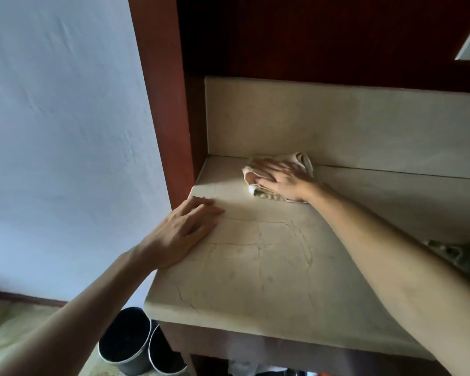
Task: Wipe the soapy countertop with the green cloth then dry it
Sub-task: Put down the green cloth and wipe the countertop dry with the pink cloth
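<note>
Right hand (280,180) flat, fingers spread, pressing a crumpled pale cloth (278,173) at frame centre, against the backsplash (337,126). Cloth's long axis runs left-right along that rear edge. Left hand (182,234) palm-down, fingers extended, gripping nothing, on the beige countertop (255,267) left edge. Open surface in front.

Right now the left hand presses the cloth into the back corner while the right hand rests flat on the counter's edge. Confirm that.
Not quite: the hands are swapped. In the head view, the right hand presses the cloth; the left hand rests flat on the counter edge.
</note>
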